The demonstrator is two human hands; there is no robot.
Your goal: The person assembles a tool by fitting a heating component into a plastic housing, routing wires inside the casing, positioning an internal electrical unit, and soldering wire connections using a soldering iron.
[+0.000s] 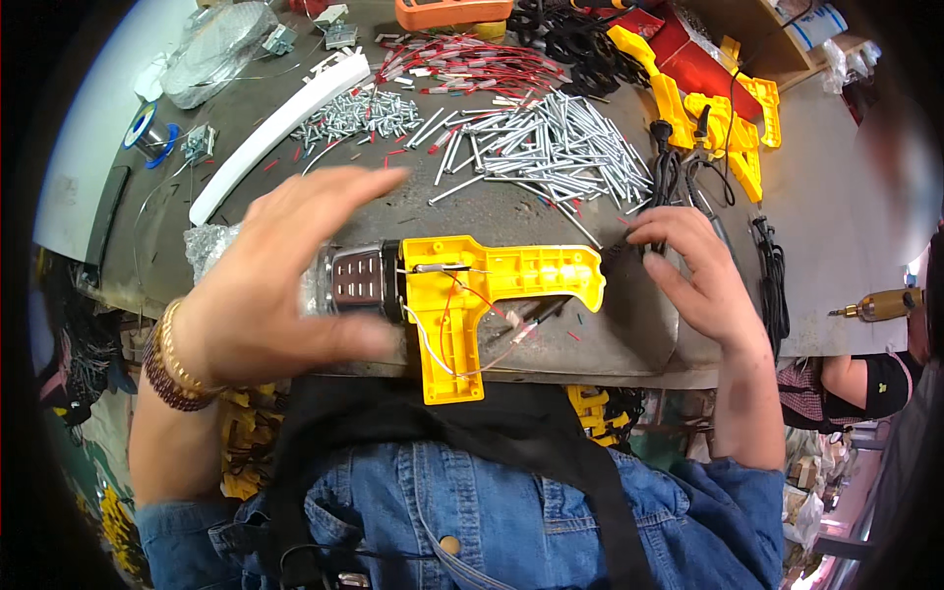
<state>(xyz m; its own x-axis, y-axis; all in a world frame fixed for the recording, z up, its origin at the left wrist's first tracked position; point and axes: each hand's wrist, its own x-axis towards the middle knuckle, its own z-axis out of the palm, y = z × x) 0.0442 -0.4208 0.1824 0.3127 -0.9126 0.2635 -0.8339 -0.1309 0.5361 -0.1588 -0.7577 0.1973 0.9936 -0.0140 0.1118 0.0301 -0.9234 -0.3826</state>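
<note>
Here, the yellow drill shell point(492, 295) is lying with its long axis running nine to three, grip pointing six, its dark nose half hiding behind the spread-fingered left hand point(280, 285), while the right hand point(693, 270) is resting loosely curled, pinching nothing.

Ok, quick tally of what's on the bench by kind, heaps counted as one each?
Open yellow gun-shaped housing with wiring: 1
Heap of spare yellow housing halves: 1
Heap of metal rods: 1
Heap of screws: 1
Bundle of red wires: 1
White curved strip: 1
Solder spool: 1
Total: 7
</note>
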